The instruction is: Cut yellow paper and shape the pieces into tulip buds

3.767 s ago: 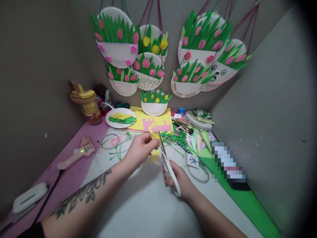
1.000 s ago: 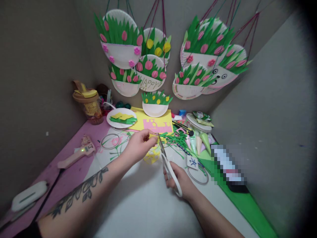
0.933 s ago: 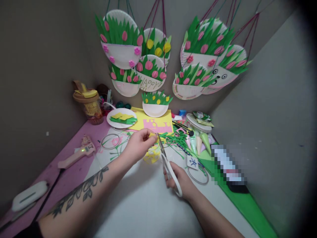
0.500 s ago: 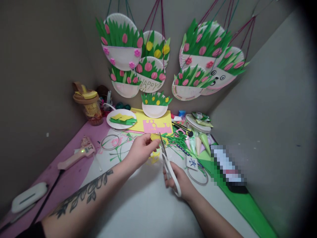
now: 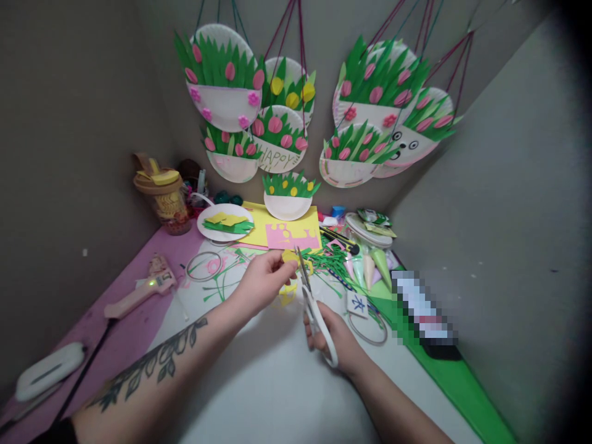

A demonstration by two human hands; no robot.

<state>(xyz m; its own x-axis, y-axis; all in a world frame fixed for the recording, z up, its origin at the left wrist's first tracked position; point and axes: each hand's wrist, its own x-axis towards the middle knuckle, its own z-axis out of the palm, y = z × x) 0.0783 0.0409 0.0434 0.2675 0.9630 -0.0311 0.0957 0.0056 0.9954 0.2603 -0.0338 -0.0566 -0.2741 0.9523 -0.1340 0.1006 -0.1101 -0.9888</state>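
Between the thumb and fingers of my left hand is a small piece of yellow paper. My right hand is closed around the white handles of a pair of scissors. The blades point up and away, close beside the yellow paper; whether they touch it I cannot tell. Yellow paper scraps lie on the table below my left fingers. Behind the hands, a pink paper sheet with cut-out holes rests on a yellow sheet.
Paper-plate baskets with paper tulips hang on the wall. At left are a glue gun, a white case and a lidded cup. A white plate holds cut paper. Green scraps, piping bags and a phone lie right.
The view shifts very slightly. Both hands, the scissors and the yellow paper stay in nearly the same place.
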